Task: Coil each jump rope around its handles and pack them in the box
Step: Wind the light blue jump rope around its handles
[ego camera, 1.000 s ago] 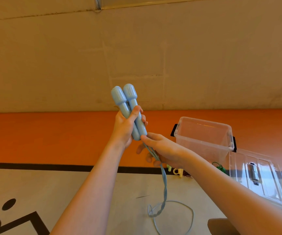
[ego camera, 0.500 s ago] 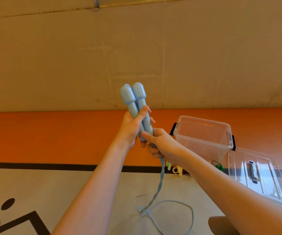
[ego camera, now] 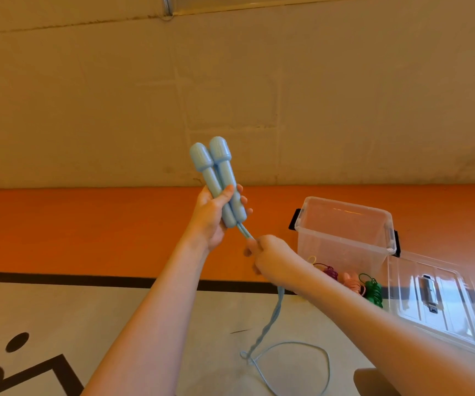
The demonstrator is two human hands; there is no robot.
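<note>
Left hand (ego camera: 213, 215) grip clenched on handles (ego camera: 216, 178); right hand (ego camera: 270, 257) grasps rope (ego camera: 270, 318) (box (ego camera: 342, 232) open, near).

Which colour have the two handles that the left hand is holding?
Light blue. The handles and their rope match; the head view shows it.

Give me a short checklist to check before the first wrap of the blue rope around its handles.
1. Handles side by side in left hand: ok.
2. Right hand grips rope just below handles: ok.
3. Rope free of knots: not ok, the strands are twisted together down to the floor.
4. Box open, lid beside it: ok.
5. Room in box: ok, it looks empty.
</note>
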